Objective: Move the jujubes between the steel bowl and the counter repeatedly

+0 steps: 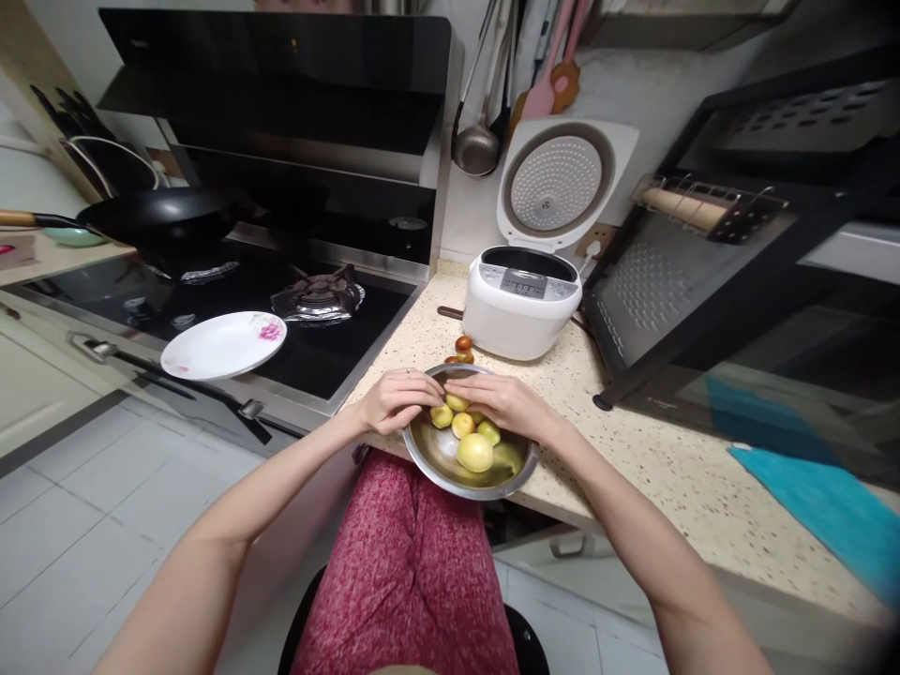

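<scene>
Red trousers (414, 581) closest, your knees under the counter edge, dark seat (529, 645) below, pale floor tiles (84, 525) around. Head view only. Speckled counter (653, 478) ahead; metal bowl (468, 491) sits at its front edge, near rim appearing to reach past it above your lap. Yellow-green fruit (475, 453) inside: one large near you, smaller ones behind. Your left hand (402, 398) is over the left rim, fingers curled, thumb apart; your right hand (502, 403) comes over the right side, fingers reaching across the small fruit. Can't tell if either grips one.

Edges: red-brown fruits (463, 347) just beyond the far rim, rice cooker (520, 323) behind, lid up. Narrow strip left, then the hob (309, 361) with a plate (221, 347) at its front edge. More room right: bare counter runs to a teal cloth (822, 506), black appliance (738, 347) behind.
</scene>
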`<state>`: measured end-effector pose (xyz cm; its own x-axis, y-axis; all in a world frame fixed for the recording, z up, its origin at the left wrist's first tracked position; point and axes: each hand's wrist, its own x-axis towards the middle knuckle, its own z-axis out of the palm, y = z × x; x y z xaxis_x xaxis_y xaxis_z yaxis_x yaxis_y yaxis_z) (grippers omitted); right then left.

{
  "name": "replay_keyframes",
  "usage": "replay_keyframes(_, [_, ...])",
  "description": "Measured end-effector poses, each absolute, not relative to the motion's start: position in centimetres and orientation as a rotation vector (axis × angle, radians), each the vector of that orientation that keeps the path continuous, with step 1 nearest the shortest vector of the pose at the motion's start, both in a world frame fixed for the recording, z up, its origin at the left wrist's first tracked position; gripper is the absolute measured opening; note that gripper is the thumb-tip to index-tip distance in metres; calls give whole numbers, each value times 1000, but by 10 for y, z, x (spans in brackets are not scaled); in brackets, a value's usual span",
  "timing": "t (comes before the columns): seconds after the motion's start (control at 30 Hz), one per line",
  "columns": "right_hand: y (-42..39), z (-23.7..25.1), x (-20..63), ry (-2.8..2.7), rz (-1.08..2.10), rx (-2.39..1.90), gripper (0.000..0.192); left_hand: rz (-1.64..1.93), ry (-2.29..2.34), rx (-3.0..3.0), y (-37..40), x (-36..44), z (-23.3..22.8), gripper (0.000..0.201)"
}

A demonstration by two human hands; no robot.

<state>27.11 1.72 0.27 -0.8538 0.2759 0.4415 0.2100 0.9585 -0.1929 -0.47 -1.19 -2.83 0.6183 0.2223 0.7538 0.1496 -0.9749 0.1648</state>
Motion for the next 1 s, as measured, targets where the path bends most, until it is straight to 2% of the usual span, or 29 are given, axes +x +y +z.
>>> replay_keyframes(0.23, [21, 2, 273, -2574, 258, -318, 43, 1301, 247, 2871, -9, -4, -29, 38])
replay_keyframes(0.57, [30, 4, 279, -2295, 185, -502, 29, 1489, 175, 2929, -13, -5, -40, 40])
replay_keyframes(0.87, [55, -15, 287, -2198, 211, -772, 35, 1667, 215, 2905, -18, -10, -47, 46])
replay_keyframes(1.0, [67, -28, 283, -2268, 210, -787, 40, 1596, 266, 2963, -21, -12, -39, 46])
